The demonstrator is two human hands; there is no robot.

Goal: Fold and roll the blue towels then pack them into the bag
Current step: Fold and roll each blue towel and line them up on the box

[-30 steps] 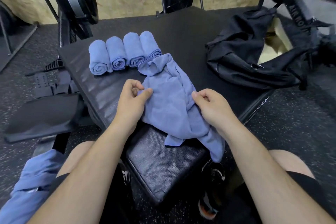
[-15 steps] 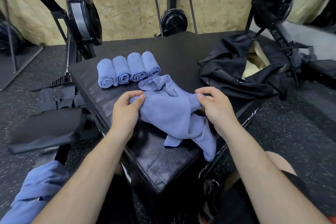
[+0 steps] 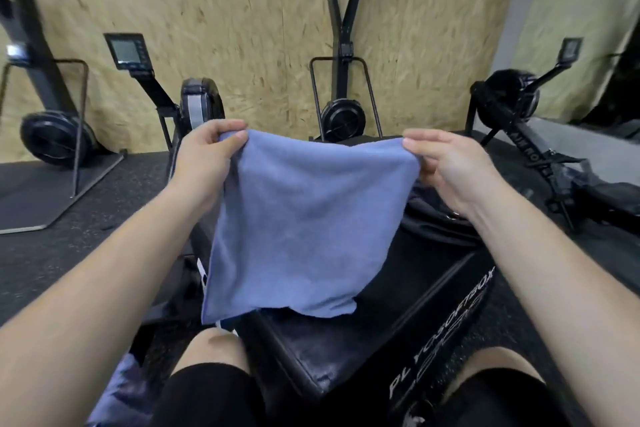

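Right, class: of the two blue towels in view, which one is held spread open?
The centre towel, pinched at its top corners by the left hand and right hand; the other towel lies crumpled low beside the left thigh.

A: Towel?
B: Blue towel [image 3: 304, 225] hangs spread flat; left hand [image 3: 204, 149] pinches one top corner, right hand [image 3: 446, 163] the other.
A: Beneath?
B: Black padded box [image 3: 329, 350]. More blue cloth [image 3: 121, 392] bunched low beside the left knee.

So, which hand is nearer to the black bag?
Right. The right hand pinches one corner of the towel above the black bag; the left hand pinches the other corner, across the towel from it.
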